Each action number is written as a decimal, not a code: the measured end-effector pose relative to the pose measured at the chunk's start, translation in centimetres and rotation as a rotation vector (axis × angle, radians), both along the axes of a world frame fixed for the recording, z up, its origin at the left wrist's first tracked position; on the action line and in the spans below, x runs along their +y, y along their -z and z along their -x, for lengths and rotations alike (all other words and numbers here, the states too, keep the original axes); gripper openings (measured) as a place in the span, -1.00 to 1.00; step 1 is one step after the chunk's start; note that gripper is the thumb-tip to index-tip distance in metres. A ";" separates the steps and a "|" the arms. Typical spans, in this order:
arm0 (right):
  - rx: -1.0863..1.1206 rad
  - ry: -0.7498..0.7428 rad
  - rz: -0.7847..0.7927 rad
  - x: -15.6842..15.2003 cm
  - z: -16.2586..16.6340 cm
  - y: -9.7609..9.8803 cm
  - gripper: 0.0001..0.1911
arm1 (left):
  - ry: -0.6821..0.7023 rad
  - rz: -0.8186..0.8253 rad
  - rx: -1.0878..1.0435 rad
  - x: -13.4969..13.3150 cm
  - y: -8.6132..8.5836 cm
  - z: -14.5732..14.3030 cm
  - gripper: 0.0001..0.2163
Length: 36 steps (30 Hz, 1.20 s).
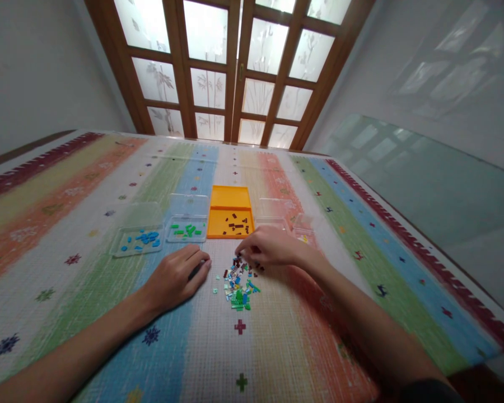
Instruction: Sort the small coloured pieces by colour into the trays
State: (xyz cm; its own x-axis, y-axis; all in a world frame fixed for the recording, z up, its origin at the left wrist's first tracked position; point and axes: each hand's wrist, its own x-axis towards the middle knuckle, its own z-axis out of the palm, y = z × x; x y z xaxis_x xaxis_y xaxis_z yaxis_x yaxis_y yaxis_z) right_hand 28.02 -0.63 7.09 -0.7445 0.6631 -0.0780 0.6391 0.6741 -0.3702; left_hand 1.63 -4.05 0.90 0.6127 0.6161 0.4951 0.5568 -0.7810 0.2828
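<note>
Plastic bricks (239, 296) (mixed colours) lie heaped, long axis near-to-far.

I counted one left hand (180, 272), one right hand (269, 246), one orange box (230, 197), four clear boxes (139, 252) and one brick pile (239, 296) between the left and right edges of one tablecloth (218, 347).

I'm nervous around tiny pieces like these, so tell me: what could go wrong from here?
The right hand is at the far edge of the loose pile, so a nudge might scatter it. The open orange box sits just beyond that hand; a bump could spill its dark pieces. A pale green piece lies apart from the pile and could be overlooked on the patterned tablecloth.
</note>
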 end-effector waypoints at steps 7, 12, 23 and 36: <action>-0.005 -0.005 -0.015 0.2 0.4 1.3 -0.71 | 0.006 0.042 -0.007 0.0 0.1 0.1 -0.82; -0.013 0.031 -0.007 0.5 0.2 1.8 -0.81 | 0.027 0.072 -0.014 0.1 0.0 0.0 -0.83; 0.315 0.234 -0.176 1.7 -1.4 1.0 -0.86 | 0.062 0.079 -0.001 0.0 0.3 0.1 -0.81; 0.206 0.316 -0.201 2.1 -1.8 0.8 -0.77 | 0.071 0.064 0.002 0.0 0.4 0.3 -0.82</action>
State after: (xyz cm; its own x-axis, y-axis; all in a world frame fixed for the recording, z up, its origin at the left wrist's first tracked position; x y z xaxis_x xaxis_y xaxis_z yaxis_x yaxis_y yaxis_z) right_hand 29.85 1.46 6.27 -0.4886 0.8480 0.2054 0.7526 0.5287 -0.3926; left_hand 1.34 -4.01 0.46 0.6570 0.6013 0.4548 0.5012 -0.7990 0.3323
